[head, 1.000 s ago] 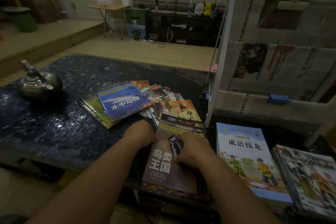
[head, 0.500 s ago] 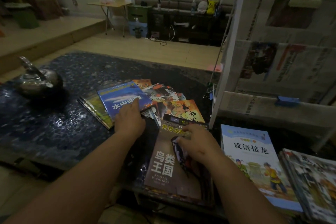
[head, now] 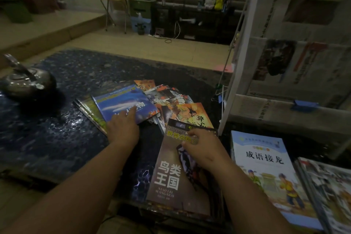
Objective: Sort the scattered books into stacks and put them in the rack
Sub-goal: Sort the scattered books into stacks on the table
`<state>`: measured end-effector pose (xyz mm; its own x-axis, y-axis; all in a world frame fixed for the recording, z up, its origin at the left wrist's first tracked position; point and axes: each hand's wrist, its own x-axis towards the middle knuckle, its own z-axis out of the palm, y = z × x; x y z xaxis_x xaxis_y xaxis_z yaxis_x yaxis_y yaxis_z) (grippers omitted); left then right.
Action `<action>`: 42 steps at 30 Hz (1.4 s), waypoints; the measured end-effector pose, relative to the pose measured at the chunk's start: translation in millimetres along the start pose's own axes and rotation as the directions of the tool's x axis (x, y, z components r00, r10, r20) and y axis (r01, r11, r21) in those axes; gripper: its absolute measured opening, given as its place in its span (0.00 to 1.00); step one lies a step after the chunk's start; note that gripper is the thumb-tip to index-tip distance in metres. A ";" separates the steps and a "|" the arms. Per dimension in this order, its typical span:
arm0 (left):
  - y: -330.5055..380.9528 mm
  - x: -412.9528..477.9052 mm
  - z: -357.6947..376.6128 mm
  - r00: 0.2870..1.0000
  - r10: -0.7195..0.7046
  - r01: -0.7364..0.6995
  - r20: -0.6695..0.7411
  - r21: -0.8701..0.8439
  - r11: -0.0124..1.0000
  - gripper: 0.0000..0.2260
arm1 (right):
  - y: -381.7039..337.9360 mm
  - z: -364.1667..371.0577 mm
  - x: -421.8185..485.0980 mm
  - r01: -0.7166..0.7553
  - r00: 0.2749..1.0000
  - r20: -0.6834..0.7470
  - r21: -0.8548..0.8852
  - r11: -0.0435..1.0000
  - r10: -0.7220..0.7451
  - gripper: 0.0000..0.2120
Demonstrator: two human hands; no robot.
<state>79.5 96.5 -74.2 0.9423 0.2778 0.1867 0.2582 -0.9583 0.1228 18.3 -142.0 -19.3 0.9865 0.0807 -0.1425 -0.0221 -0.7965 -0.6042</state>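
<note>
So the white rack (head: 238, 59) on the right had newspaper (head: 307, 66) draped across its tiers. The books were all out on the dark table (head: 47, 129). The left hand (head: 123, 129) lay flat, fingers straight, on the blue book (head: 121, 103) topping the messy fan of comics (head: 190, 114). The right hand (head: 204, 147) sat on the brown bird book (head: 169, 175) with its fingers bent, and honestly I couldn't tell if it gripped. A pale blue book (head: 266, 169) and another pile (head: 332, 192) lay at the rack's foot. A metal kettle (head: 26, 83) stood far left.
</note>
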 end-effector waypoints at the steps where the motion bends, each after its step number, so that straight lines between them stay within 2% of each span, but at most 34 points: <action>1: 0.4 -1.9 -2.3 1.000 0.016 -0.015 -0.024 0.036 0.999 0.19 | -0.1 0.3 -0.1 0.000 1.000 -0.001 0.001 1.000 0.000 0.23; 2: 1.1 -3.9 -5.0 0.999 0.030 -0.028 -0.032 0.067 0.997 0.14 | -0.3 0.5 -0.2 -0.001 1.000 -0.001 0.002 1.000 0.001 0.23; 4: 1.4 -5.3 -7.7 0.998 0.054 -0.051 -0.039 0.096 0.994 0.11 | -1.0 0.9 -0.3 -0.001 1.000 -0.003 0.000 1.000 0.001 0.23; 8: 4.7 -4.8 -20.5 0.996 0.044 -0.048 -0.077 -0.050 0.998 0.13 | -2.2 0.6 0.0 -0.025 0.999 -0.026 0.049 0.998 0.026 0.21; 10: 8.8 -8.0 -30.6 0.992 0.063 -0.070 -0.112 -0.060 0.996 0.14 | -2.5 0.4 0.2 -0.030 0.998 -0.043 0.096 0.995 0.034 0.19; 14: 18.1 -23.1 -50.4 0.930 0.301 -0.324 -0.213 -0.084 0.942 0.13 | -2.4 -1.8 -1.1 -0.020 0.996 -0.081 0.226 0.974 0.040 0.15; 18: 30.3 -39.2 -66.1 0.851 0.524 -0.523 -0.023 -0.109 0.845 0.14 | -2.6 -5.8 -1.9 -0.112 0.967 -0.154 0.451 0.885 0.201 0.14; 20: 36.4 -46.1 -72.3 0.800 0.596 -0.583 0.063 -0.148 0.799 0.13 | -3.3 -8.4 -4.2 -0.191 0.950 -0.110 0.535 0.823 0.291 0.11; 23: 42.1 -54.0 -76.0 0.750 0.648 -0.615 0.129 -0.223 0.756 0.13 | -3.0 -15.0 -8.9 -0.261 0.934 0.014 0.708 0.656 0.356 0.07; 26: 41.4 -57.1 -70.7 0.711 0.690 -0.632 0.135 -0.308 0.712 0.13 | 4.7 -19.6 -11.7 -0.297 0.925 0.017 0.653 0.696 0.379 0.06; 28: 39.3 -55.6 -61.7 0.727 0.675 -0.577 0.125 -0.422 0.699 0.16 | 9.3 -21.4 -13.5 -0.328 0.927 0.020 0.523 0.786 0.374 0.07; 29: 39.3 -54.5 -57.6 0.770 0.626 -0.511 0.126 -0.464 0.723 0.18 | 10.7 -22.1 -14.1 -0.328 0.934 0.020 0.438 0.837 0.356 0.07; 31: 41.2 -50.7 -52.5 0.883 0.447 -0.337 0.145 -0.469 0.817 0.15 | 12.6 -23.2 -14.0 -0.309 0.950 0.034 0.218 0.926 0.310 0.08; 33: 41.5 -47.1 -45.5 0.943 0.260 -0.141 0.207 -0.461 0.876 0.15 | 10.3 -23.3 -17.5 -0.290 0.952 0.104 -0.002 0.957 0.289 0.11; 35: 41.9 -45.1 -39.4 0.940 0.157 0.009 0.302 -0.485 0.875 0.15 | 9.8 -20.3 -21.1 -0.293 0.934 0.174 -0.121 0.948 0.311 0.20; 37: 42.2 -43.5 -35.8 0.932 0.123 0.069 0.342 -0.497 0.865 0.16 | 9.9 -15.8 -22.7 -0.287 0.928 0.184 -0.198 0.937 0.323 0.25; 40: 42.9 -41.9 -35.4 0.922 0.094 0.126 0.375 -0.521 0.844 0.20 | 7.4 -10.8 -19.9 -0.162 0.964 0.161 -0.272 0.948 0.211 0.16; 42: 43.1 -40.6 -37.2 0.893 0.097 0.168 0.439 -0.526 0.834 0.24 | 6.7 -5.9 -17.9 -0.091 0.981 0.145 -0.236 0.968 0.128 0.16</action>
<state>44.4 46.4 -40.2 0.9603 0.1254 -0.2490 0.2613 -0.7167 0.6466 1.4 -152.3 -16.2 0.9417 0.0643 -0.3303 -0.0729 -0.9193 -0.3868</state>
